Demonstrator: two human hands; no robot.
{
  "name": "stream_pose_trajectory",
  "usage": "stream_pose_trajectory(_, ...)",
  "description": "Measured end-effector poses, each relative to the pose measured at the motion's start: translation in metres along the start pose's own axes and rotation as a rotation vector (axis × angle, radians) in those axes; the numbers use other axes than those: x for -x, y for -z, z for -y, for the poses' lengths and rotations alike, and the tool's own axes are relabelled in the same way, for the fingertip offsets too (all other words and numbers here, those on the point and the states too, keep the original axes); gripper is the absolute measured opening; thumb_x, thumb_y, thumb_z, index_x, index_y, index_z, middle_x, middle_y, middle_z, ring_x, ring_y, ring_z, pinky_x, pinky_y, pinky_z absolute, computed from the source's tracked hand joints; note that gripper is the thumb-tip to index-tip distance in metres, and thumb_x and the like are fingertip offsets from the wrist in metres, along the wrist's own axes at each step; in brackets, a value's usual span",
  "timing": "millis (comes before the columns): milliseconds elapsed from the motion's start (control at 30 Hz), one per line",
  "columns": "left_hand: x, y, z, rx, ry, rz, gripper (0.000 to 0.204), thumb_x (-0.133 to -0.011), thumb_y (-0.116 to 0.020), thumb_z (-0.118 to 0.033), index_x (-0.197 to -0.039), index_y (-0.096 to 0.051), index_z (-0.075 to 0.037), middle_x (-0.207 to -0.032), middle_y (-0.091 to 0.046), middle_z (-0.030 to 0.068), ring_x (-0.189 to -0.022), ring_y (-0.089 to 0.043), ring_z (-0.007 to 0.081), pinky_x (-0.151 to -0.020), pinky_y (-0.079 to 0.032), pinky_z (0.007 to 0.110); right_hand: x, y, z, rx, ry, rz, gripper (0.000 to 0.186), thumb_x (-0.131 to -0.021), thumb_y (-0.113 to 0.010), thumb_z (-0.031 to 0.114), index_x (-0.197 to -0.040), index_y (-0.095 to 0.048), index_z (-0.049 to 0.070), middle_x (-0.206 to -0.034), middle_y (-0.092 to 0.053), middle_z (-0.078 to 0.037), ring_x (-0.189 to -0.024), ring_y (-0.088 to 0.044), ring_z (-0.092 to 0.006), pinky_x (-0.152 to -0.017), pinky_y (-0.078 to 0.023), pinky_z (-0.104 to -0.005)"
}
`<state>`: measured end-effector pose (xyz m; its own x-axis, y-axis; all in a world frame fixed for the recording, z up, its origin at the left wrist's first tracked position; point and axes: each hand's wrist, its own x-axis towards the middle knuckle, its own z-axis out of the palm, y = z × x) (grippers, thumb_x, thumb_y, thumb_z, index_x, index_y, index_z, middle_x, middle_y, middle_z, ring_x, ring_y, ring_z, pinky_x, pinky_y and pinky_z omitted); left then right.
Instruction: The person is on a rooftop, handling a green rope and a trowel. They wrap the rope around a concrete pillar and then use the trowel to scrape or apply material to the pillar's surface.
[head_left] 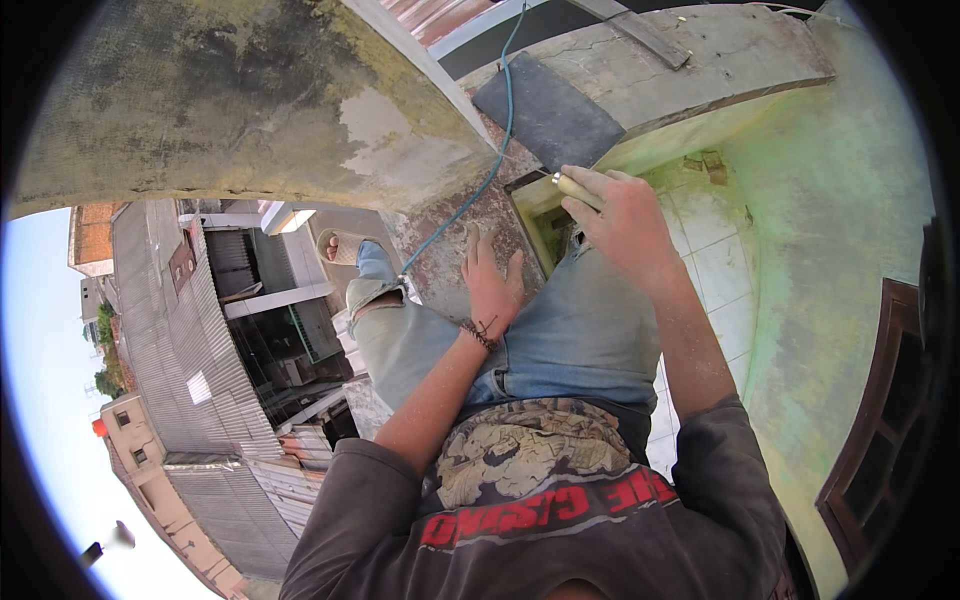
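Observation:
My right hand [630, 225] is closed round the pale wooden handle [580, 192] of a thin-shafted hand tool. The shaft points up and left toward the wall's edge; its tip is too fine to make out. Over my lap, my left hand [492, 280] holds nothing, its fingers stretched forward above the worn reddish wall top [445, 235]. A dark flat slab [550, 112] lies just beyond the tool. The blue-green hose [480, 185] runs across the wall top and ends from view by my left knee.
I sit astride a wall in torn jeans [430, 345]. At left, a drop opens onto corrugated roofs [185, 330]. A tall stained wall [270, 110] rises ahead. On the right, white floor tiles [715, 250] lie below a green wall [820, 220] with a brown-framed window [875, 430].

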<state>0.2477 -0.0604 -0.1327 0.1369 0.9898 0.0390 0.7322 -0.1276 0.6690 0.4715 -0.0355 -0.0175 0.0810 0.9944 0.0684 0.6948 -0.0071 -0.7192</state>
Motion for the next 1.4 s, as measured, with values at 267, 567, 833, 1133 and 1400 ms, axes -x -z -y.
stream_pose_trajectory(267, -0.015, -0.01, 0.011, -0.145, 0.064, 0.085, 0.077, -0.084, -0.07, -0.036, -0.14, -0.034, 0.003, -0.151, -0.024, 0.0317, -0.142, -0.021, 0.0444, -0.115, -0.019, 0.051, -0.035, 0.02, -0.017, -0.21, 0.005, 0.07, 0.036, -0.082, -0.073, 0.017, -0.116, -0.069, 0.006, -0.099, -0.072, -0.016, -0.086, -0.068, -0.0223, -0.079, -0.051, -0.0325)
stream_pose_trajectory(567, -0.019, -0.03, 0.028, -0.323, 0.235, 0.482, 0.125, -0.079, -0.065, -0.063, -0.15, 0.01, 0.007, -0.153, 0.019, 0.0348, -0.142, 0.023, 0.0495, -0.11, 0.012, 0.063, -0.055, 0.02, -0.019, -0.296, 0.028, 0.17, 0.035, -0.082, -0.074, 0.017, -0.115, -0.07, 0.006, -0.099, -0.072, -0.016, -0.083, -0.068, -0.0217, -0.077, -0.051, -0.0308)
stream_pose_trajectory(833, -0.024, -0.028, 0.019, -0.333, 0.282, 0.533, 0.125, -0.078, -0.068, -0.059, -0.15, 0.011, 0.005, -0.154, 0.019, 0.0346, -0.142, 0.023, 0.0501, -0.11, 0.012, 0.064, -0.051, 0.015, -0.003, -0.23, 0.073, 0.145, 0.037, -0.081, -0.074, 0.01, -0.117, -0.069, 0.003, -0.098, -0.073, -0.012, -0.085, -0.067, -0.0121, -0.076, -0.052, -0.0276)
stream_pose_trajectory(1133, -0.024, -0.028, 0.015, -0.346, 0.309, 0.553, 0.125, -0.079, -0.069, -0.056, -0.15, 0.013, 0.004, -0.154, 0.02, 0.0328, -0.142, 0.023, 0.0499, -0.111, 0.012, 0.063, -0.049, 0.022, -0.002, -0.202, 0.044, 0.137, 0.038, -0.081, -0.076, 0.013, -0.117, -0.069, 0.003, -0.097, -0.073, -0.01, -0.083, -0.065, -0.0114, -0.076, -0.051, -0.0272)
stream_pose_trajectory(1400, -0.023, -0.025, 0.013, -0.299, 0.308, 0.545, 0.124, -0.079, -0.07, -0.055, -0.15, 0.014, 0.004, -0.153, 0.021, 0.0338, -0.141, 0.024, 0.0509, -0.11, 0.013, 0.064, -0.061, 0.013, 0.025, -0.142, 0.125, 0.212, 0.037, -0.08, -0.077, 0.012, -0.116, -0.069, 0.003, -0.092, -0.071, -0.012, -0.08, -0.063, -0.0107, -0.072, -0.05, -0.0267)
